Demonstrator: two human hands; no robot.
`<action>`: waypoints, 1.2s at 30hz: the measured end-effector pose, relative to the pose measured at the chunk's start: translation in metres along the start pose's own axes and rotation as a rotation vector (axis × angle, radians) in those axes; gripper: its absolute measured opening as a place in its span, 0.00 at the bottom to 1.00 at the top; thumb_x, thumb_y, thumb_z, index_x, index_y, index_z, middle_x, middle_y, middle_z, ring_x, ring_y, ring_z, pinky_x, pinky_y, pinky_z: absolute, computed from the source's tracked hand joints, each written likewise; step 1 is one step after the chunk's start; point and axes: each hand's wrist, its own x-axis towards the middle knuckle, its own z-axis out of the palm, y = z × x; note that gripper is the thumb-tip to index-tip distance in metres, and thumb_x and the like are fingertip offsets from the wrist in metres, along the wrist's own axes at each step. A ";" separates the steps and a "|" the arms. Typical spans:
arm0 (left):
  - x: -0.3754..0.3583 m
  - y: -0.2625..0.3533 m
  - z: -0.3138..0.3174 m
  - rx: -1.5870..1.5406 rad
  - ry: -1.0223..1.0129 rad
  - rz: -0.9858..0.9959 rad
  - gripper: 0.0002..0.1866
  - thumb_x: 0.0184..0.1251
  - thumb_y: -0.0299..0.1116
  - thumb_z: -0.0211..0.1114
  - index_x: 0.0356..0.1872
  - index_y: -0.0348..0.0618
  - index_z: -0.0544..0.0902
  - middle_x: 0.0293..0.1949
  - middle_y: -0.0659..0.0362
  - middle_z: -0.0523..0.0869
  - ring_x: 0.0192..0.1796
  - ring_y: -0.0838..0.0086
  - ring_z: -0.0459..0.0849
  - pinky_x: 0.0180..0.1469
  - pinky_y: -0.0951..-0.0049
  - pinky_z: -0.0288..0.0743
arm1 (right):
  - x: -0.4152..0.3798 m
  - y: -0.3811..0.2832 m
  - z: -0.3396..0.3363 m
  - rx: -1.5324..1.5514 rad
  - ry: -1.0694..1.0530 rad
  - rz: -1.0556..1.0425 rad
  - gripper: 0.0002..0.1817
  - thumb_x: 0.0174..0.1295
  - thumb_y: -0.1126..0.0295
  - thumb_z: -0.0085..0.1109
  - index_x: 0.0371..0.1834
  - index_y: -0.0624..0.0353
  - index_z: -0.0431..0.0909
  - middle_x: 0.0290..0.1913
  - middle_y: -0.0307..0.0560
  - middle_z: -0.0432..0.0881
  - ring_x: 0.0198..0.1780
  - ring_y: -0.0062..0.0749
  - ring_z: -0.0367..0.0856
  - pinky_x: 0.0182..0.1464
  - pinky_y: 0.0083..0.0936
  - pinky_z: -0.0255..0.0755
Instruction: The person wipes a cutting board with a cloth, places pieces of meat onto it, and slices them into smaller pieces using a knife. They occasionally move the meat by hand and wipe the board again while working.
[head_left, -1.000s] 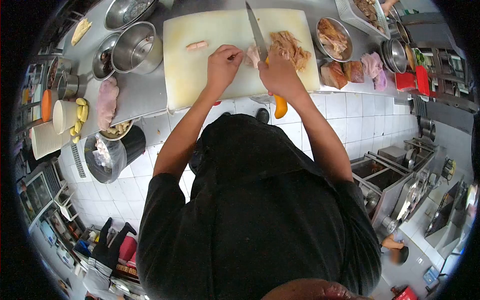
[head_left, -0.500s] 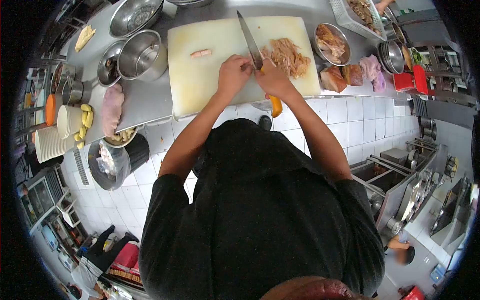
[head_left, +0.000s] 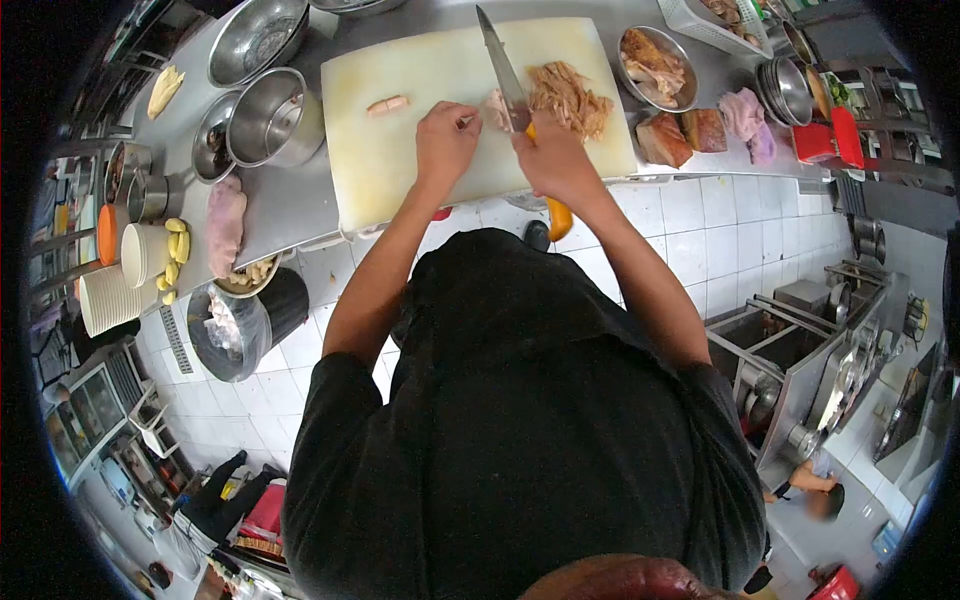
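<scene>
My right hand (head_left: 550, 155) is closed round the yellow handle of a long knife (head_left: 508, 75), whose blade points away over the white cutting board (head_left: 420, 75). Cut meat (head_left: 568, 98) lies in a heap right of the blade, and a few pale pieces (head_left: 497, 108) sit just left of it. My left hand (head_left: 448, 140) is over the board, left of the knife, fingers curled together; what they hold, if anything, is too small to name. A small pinkish piece (head_left: 388, 105) rests on the board's left part.
Metal bowls (head_left: 262, 40) and a pot (head_left: 270, 120) stand at the left, near raw meat (head_left: 226, 225). To the right are a bowl of meat (head_left: 657, 68), meat blocks (head_left: 664, 140) and a white basket (head_left: 715, 30). Two other people are in the background.
My left hand has moved left, away from the blade. Pale pieces now show between it and the knife. The camera view has shifted slightly.
</scene>
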 end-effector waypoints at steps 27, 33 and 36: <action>0.029 -0.015 0.024 0.190 -0.207 0.188 0.08 0.56 0.32 0.67 0.36 0.44 0.90 0.37 0.52 0.86 0.41 0.55 0.85 0.47 0.59 0.79 | 0.040 -0.003 0.042 -0.063 -0.107 0.170 0.18 0.65 0.66 0.49 0.48 0.74 0.64 0.36 0.73 0.83 0.43 0.67 0.83 0.46 0.52 0.77; 0.025 -0.006 0.018 0.175 -0.201 0.172 0.07 0.55 0.31 0.69 0.34 0.43 0.89 0.37 0.51 0.86 0.40 0.55 0.85 0.46 0.60 0.79 | 0.028 -0.027 -0.011 0.174 -0.178 0.261 0.22 0.67 0.65 0.50 0.59 0.70 0.67 0.37 0.59 0.83 0.19 0.38 0.83 0.24 0.33 0.78; 0.025 0.000 0.016 0.079 -0.196 0.068 0.07 0.56 0.30 0.69 0.36 0.42 0.89 0.38 0.51 0.87 0.40 0.57 0.86 0.46 0.61 0.79 | 0.025 0.004 -0.001 0.023 0.030 0.074 0.17 0.64 0.64 0.54 0.48 0.66 0.68 0.33 0.66 0.83 0.32 0.58 0.84 0.35 0.48 0.78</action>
